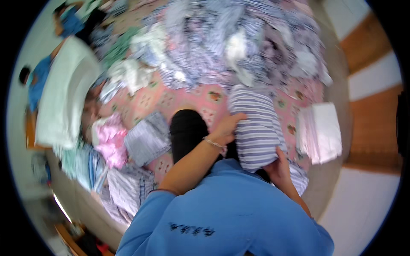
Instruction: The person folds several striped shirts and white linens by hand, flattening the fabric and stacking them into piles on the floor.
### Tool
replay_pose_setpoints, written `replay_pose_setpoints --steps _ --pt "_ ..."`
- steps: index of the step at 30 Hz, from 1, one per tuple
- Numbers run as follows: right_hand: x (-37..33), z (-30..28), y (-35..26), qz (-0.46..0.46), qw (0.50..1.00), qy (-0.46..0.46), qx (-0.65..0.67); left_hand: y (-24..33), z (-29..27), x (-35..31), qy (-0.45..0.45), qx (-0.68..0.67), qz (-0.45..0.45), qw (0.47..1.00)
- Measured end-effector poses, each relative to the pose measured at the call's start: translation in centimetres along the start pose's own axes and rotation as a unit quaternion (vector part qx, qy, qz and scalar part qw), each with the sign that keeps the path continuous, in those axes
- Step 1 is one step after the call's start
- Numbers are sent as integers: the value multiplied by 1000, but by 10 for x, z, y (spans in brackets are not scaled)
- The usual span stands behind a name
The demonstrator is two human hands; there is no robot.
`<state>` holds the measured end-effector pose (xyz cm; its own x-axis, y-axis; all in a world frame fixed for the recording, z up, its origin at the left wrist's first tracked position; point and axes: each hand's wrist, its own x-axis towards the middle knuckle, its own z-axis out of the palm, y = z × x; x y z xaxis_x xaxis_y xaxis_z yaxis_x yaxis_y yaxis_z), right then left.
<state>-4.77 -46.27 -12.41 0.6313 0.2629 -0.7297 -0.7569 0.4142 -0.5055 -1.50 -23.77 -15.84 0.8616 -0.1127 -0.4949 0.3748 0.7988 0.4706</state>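
A folded blue-and-white striped garment [257, 128] rests over my right leg, a rounded bundle longer than it is wide. My left hand [228, 129] grips its left edge, with the thumb lying on top of the cloth. At the lower right corner my right hand [278, 168] holds the bundle, its fingers partly hidden beneath. More striped cloth [298, 177] shows just right of my right hand. My black-trousered left knee [188, 128] is bent beside the garment.
Ahead spreads a big heap of loose striped clothes [205, 42] on a pink patterned floor sheet [164, 96]. Folded white cloths [322, 132] lie right. Folded striped garments [147, 138] and a pink bundle [112, 143] lie left. Beyond a pale-covered stack [66, 94], people in blue [40, 79] work.
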Motion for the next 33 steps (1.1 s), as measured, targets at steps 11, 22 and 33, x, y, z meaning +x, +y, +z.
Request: replay_pose_setpoints --steps 11,22,33 --pt "21 33 -1 58 971 -179 -146 143 -85 -161 34 -232 392 890" --pt "25 72 -10 68 948 -154 -269 -26 -422 -200 389 -385 442 711" --pt "50 102 -9 137 913 -178 -340 -73 -449 -157 351 -384 285 805"
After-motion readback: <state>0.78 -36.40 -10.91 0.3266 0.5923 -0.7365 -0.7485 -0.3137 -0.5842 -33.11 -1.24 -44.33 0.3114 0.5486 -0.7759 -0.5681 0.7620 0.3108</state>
